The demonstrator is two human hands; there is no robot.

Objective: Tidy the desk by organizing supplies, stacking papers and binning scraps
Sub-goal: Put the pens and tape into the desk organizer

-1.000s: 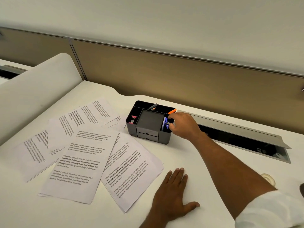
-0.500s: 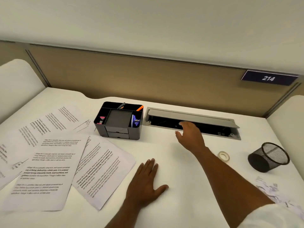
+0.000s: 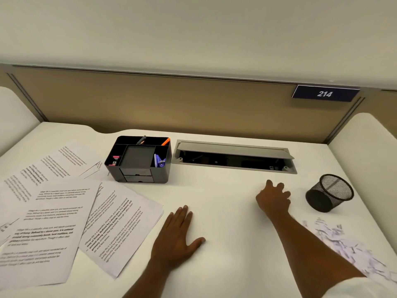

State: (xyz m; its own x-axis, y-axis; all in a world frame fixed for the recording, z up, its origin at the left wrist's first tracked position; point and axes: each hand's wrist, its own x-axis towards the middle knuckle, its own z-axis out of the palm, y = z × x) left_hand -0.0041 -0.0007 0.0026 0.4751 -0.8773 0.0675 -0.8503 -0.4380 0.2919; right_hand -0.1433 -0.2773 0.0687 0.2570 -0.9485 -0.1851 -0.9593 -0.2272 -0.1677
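Rightward on the bench (image 3: pixel 225 211), the mesh cup (image 3: pixel 329 193) is found tipped, mouth turned rightward, just right of the right hand (image 3: pixel 273 200), whose fingers are spread and curved down; anything pinched beneath cannot be told. Scraps (image 3: pixel 343 244) are strewn nearer; the left hand (image 3: pixel 176 237) is laid flat, farther off.

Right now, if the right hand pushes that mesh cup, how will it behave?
Mesh cup probably light: open wire mesh, looks empty. Likely slides or tips on the smooth desk. Round wall, so apt to roll once over.
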